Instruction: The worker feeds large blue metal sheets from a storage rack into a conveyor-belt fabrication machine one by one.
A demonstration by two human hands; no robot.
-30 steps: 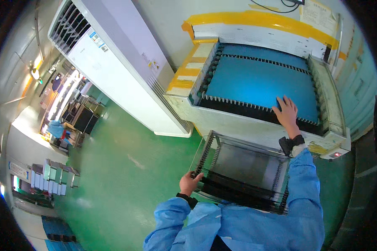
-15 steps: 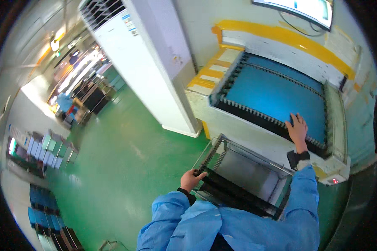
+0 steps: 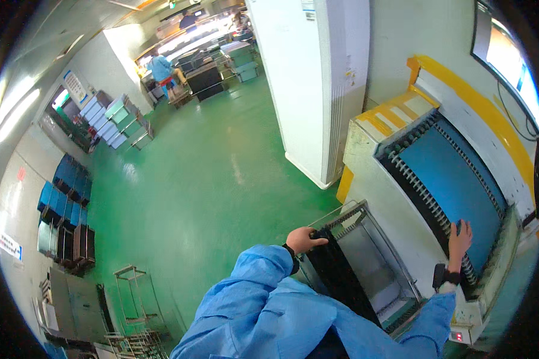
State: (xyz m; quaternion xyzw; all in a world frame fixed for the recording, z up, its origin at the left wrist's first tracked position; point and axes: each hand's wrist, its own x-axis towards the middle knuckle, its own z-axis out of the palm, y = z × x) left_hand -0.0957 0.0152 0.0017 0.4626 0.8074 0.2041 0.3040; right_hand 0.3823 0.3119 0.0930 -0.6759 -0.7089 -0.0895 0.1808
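Observation:
My left hand is closed over the near left corner of a black slotted rack, which sits in a metal frame beside the white machine. A flat grey surface shows inside that frame. Farther right, my right hand rests with fingers apart at the edge of a blue panel. Black toothed strips border this panel on top of the machine. Nothing shows in the right hand; its palm side is hidden. Both forearms wear blue sleeves, and a black band circles the right wrist.
The white machine has yellow tape along its back and side. Beyond it stands a tall white cabinet. Green floor stretches left, toward stacked bins, a wire stand and a seated person in blue.
The view has swung left, so the machine and frame appear farther right. My left hand keeps its grip on the black rack; my right hand stays at the blue panel's edge.

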